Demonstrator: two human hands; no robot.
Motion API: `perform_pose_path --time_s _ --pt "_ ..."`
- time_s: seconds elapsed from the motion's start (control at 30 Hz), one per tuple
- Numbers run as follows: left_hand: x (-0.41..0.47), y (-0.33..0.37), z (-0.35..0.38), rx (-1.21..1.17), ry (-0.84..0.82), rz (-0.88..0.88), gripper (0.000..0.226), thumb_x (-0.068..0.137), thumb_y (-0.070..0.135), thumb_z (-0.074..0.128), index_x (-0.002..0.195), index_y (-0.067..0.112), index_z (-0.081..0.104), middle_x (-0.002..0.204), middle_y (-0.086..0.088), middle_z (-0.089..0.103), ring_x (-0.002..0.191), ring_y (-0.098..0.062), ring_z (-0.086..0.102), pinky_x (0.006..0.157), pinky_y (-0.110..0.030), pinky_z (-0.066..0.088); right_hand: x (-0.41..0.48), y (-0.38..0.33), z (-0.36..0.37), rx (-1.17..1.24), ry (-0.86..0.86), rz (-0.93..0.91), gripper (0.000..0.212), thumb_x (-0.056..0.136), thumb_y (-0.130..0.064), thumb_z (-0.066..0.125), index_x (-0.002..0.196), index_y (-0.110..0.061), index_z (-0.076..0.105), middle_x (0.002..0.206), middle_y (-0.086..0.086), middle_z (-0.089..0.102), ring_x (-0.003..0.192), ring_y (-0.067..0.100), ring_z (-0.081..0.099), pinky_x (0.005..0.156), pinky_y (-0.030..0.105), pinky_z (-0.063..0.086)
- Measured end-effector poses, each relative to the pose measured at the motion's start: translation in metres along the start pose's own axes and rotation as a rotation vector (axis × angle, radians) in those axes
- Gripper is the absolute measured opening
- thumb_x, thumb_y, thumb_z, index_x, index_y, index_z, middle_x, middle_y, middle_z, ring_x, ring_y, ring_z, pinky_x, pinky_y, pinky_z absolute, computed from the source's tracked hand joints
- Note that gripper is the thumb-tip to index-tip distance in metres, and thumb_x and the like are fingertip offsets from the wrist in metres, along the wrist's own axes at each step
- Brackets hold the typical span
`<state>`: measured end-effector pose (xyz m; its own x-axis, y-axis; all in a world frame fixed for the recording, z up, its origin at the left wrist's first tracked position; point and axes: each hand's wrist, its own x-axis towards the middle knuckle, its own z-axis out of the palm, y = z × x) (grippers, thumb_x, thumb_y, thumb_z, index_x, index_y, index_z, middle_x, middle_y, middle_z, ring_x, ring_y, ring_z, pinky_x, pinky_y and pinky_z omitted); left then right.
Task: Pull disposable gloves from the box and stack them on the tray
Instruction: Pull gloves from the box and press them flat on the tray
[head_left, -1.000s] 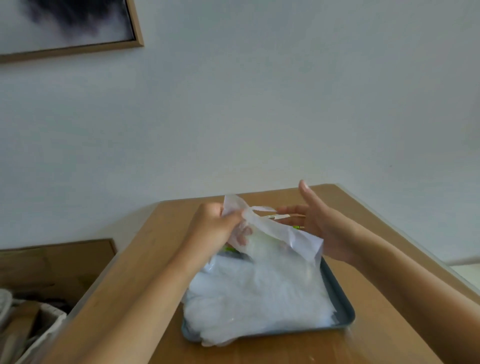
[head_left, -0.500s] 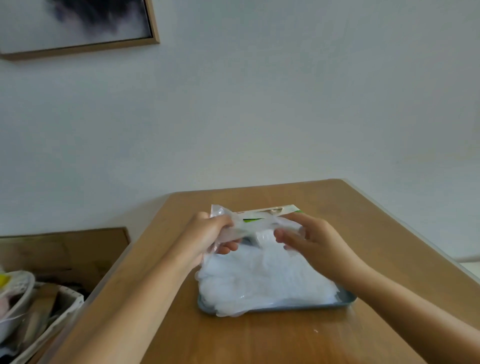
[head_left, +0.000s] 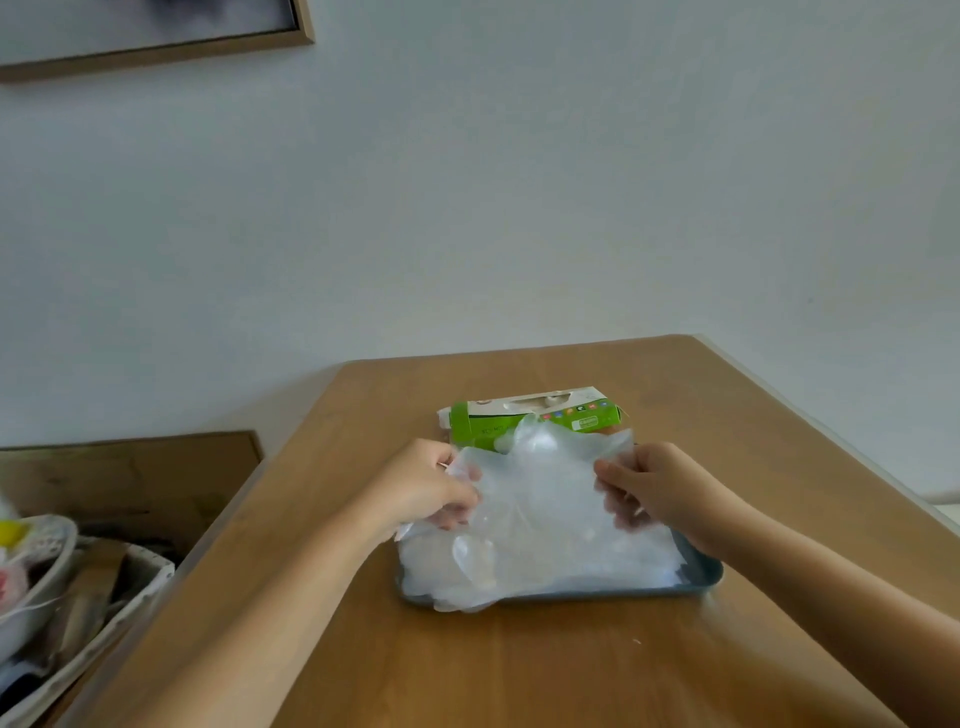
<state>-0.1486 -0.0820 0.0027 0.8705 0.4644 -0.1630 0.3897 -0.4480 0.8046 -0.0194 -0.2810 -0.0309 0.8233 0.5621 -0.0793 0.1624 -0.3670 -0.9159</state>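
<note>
Currently one clear glove (head_left: 540, 483) is being held spread over the tray (head_left: 701, 574), pinched at one edge by the left hand (head_left: 423, 491) and at the other by the right hand (head_left: 657, 493), the two hands apart. One green box (head_left: 488, 426) is sitting just behind the tray. A glove pile (head_left: 545, 566) is being carried in the tray; its count cannot be told.

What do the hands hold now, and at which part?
Both hold one clear glove: left hand pinches its left edge, right hand its right edge.
</note>
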Motion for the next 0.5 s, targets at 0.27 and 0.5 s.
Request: perform_pose_path --time_s 0.27,0.5 --pt "0.009 -0.011 -0.021 0.641 0.469 0.169 0.023 0.093 0.013 0.053 0.115 0.017 0.059 0.106 0.004 0.066 0.092 -0.013 0.062 0.080 -0.024 0.048 0.009 0.018 -0.005 -0.482 0.086 -0.230 0.014 0.097 -0.022 0.049 0.095 -0.029 0.062 0.055 -0.005 0.058 0.047 0.004 0.049 0.049 0.015 0.038" --pt "-0.001 0.001 0.053 0.493 -0.011 0.782 0.007 0.088 0.018 0.065 0.094 0.018 0.069 0.091 0.012 0.064 0.084 0.001 0.059 0.079 -0.018 0.046 0.010 0.021 -0.005 -0.507 0.053 -0.178 0.034 0.095 -0.031 0.054 0.064 -0.020 0.062 0.048 -0.013 0.060 0.043 0.000 0.051 0.047 0.012 0.036"
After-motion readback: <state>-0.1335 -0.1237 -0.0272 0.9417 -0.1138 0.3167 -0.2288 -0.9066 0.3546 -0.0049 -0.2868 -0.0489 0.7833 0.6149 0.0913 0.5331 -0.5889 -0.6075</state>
